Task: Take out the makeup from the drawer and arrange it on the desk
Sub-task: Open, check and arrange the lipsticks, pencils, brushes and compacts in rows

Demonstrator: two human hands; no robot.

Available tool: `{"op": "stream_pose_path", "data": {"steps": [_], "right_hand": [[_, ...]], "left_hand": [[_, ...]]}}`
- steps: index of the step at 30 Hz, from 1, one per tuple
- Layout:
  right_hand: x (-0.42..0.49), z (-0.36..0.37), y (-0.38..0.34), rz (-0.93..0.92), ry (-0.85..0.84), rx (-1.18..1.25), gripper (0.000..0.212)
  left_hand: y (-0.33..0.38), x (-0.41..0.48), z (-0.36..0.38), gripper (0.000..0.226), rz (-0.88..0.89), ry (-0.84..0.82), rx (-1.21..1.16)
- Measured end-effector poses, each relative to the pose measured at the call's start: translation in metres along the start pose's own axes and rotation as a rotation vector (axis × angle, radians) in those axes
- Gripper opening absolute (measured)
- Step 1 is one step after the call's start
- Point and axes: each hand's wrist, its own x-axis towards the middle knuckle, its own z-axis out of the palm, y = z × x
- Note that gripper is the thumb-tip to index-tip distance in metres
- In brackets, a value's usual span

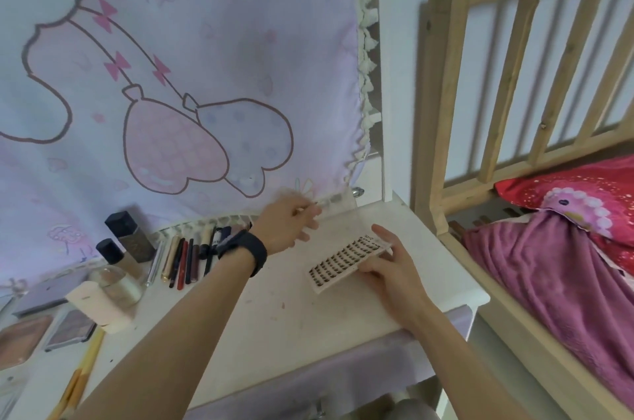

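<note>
A white tray of false lash clusters [343,263] lies tilted on the white desk [274,316], and my right hand [391,268] grips its right side. My left hand [290,225], with a dark band on the wrist, pinches the edge of a clear plastic lid [338,210] at the back of the desk. A row of pencils and slim tubes [185,256] lies left of my left wrist. Two foundation bottles [127,237] stand behind them. Palettes [70,325] and a beige sponge [99,304] lie at the far left.
A pink cartoon cloth [171,93] hangs behind the desk. A wooden bed frame [480,93] with a red pillow and purple blanket [549,282] stands right of the desk. The open drawer [308,382] shows below the desk's front edge. Yellow brush handles [79,375] lie at the lower left.
</note>
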Motion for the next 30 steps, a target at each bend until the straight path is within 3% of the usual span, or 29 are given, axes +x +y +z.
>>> {"op": "stream_pose_path", "data": {"steps": [3,7,11,17,21,23,27,30], "right_hand": [[-0.012,-0.003,-0.007,-0.06,0.013,-0.421,0.069],[-0.02,-0.018,-0.015,-0.229,0.073,-0.834,0.037],[-0.002,-0.054,-0.013,-0.24,0.167,-1.306,0.057],[0.002,-0.066,0.007,-0.45,0.238,-1.393,0.048],[0.001,-0.065,0.006,-0.421,0.261,-1.424,0.046],[0.001,-0.064,0.006,-0.42,0.256,-1.413,0.047],[-0.004,-0.063,0.003,-0.39,0.267,-1.324,0.048],[-0.003,-0.06,0.001,-0.334,0.289,-1.333,0.05]], "left_hand": [[0.009,0.013,0.007,0.024,0.167,0.04,0.297],[0.021,0.031,0.02,0.032,0.349,0.117,0.533],[0.027,0.049,0.039,0.029,0.403,0.173,0.663],[0.023,0.065,0.059,0.046,0.391,0.341,0.681],[0.021,0.061,0.058,0.043,0.422,0.603,0.688],[0.02,0.047,0.062,0.037,0.402,0.671,0.58],[-0.003,0.002,0.09,0.046,0.188,0.654,0.227],[-0.025,-0.022,0.111,0.061,0.074,0.454,0.252]]}}
